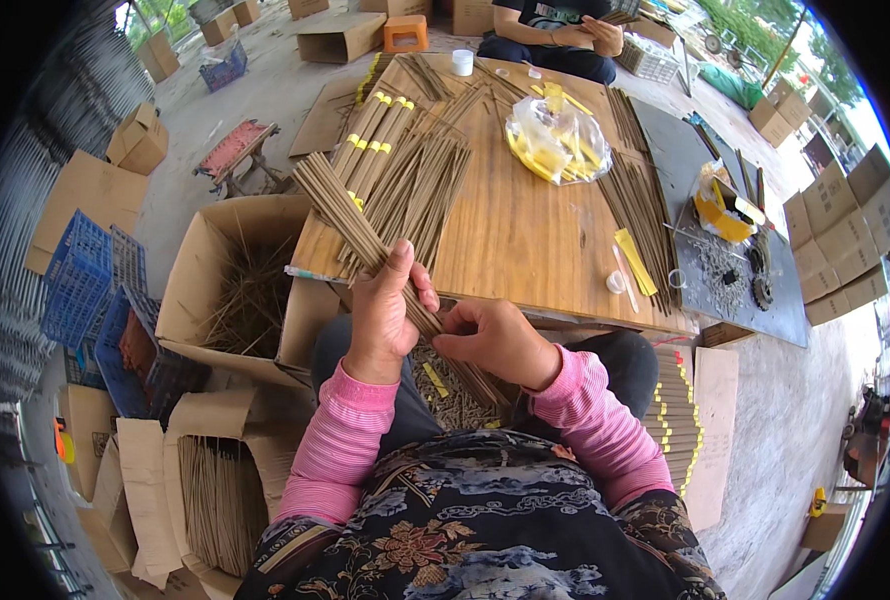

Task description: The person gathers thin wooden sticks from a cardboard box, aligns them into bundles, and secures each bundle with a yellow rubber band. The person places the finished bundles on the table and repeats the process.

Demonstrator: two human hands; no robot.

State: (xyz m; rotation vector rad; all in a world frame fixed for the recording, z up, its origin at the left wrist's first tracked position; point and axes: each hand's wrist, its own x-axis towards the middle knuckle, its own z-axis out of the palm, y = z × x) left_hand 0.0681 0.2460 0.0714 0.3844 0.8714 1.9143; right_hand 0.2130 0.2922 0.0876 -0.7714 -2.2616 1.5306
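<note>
Left hand (380, 320) first: I have its fingers wrapped around a bundle of thin brown sticks (343, 212), thumb along the top, fingertips round the other side. Bundle is tilted, upper end pointing away over the table's left corner, lower part running down toward the lap. My read: gripping partway along balances it and stops the sticks fanning out. Right hand (500, 342) is curled in at the bundle just below the left; tips partly hidden from me, can't tell if they pinch sticks or only steady them

Next ring out, on the table (510, 255): loose sticks (420, 185) lie flat just beyond the left hand, roughly parallel, I'd guess so a handful lifts off without tangling. Yellow-banded bundles (373, 150) sit beside them on the left. A clear plastic bag (565, 130) with yellow showing through is farther over, and yellow strips (634, 260) lie near the table's near right side, probably for the right hand's reach

Outer ring: open cardboard box (200, 275) by the left corner holds sticks lying every which way. Lower left, a second carton (155, 490) holds sticks packed on end, its walls likely keeping them upright. Right of the lap, more banded bundles (673, 420) lie lined up, bands roughly in rows. A co-worker (555, 35) sits across the table
</note>
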